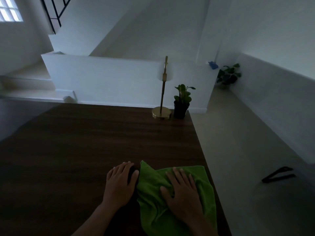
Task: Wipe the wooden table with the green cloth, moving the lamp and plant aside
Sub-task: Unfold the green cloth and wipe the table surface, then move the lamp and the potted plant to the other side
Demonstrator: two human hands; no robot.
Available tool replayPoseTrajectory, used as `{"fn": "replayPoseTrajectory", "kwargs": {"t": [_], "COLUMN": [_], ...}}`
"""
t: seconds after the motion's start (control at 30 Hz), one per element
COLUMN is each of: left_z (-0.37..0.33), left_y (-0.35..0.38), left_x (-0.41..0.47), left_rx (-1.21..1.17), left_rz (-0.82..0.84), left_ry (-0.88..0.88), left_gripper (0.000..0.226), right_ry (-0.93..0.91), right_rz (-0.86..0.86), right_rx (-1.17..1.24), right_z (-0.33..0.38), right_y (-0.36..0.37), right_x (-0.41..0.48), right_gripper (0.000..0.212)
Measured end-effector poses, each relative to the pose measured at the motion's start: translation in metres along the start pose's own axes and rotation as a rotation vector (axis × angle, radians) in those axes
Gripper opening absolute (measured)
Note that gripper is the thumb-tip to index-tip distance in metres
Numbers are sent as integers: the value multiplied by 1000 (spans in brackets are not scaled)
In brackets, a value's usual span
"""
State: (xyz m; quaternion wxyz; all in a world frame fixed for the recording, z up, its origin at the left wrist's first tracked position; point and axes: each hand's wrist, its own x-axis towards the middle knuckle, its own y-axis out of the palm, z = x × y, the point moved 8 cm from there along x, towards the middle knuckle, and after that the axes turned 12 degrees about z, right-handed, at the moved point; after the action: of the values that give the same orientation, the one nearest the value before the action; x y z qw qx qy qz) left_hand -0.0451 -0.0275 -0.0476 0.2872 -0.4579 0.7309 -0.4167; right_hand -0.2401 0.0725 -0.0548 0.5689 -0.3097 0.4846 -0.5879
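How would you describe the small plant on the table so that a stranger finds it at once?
Start at the dark wooden table and go to its far right corner. There the small plant stands in a black pot, just right of the brass lamp. The other plant, bushier, sits farther back in the room's corner, not on the table.

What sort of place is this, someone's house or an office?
Most likely a home, beside a stairwell. Stairs with a black railing rise behind the wooden table, which carries a brass lamp and a small potted plant; another houseplant stands in the far corner.
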Motion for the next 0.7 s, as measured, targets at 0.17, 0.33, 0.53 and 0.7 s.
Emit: {"fn": "replayPoseTrajectory", "kwargs": {"t": [0.17, 0.33, 0.53, 0.7], "left_z": [-18, -43, -34, -28], "left_y": [-31, -55, -49, -26], "left_x": [61, 140, 231, 285], "left_rx": [-9, -44, -112, -75], "left_rz": [16, 50, 103, 134], "left_ry": [-20, 49, 53, 18], "left_gripper": [45, 52, 72, 92], "right_ry": [93, 121, 107, 85], "right_rz": [-144, -232, -257, -247], "right_rx": [280, 515, 521, 550], "right_z": [-16, -30, -13, 9], "right_y": [-58, -118, -165, -176], "right_x": [39, 109, 203, 277], "right_gripper": [52, 41, 40, 46]}}
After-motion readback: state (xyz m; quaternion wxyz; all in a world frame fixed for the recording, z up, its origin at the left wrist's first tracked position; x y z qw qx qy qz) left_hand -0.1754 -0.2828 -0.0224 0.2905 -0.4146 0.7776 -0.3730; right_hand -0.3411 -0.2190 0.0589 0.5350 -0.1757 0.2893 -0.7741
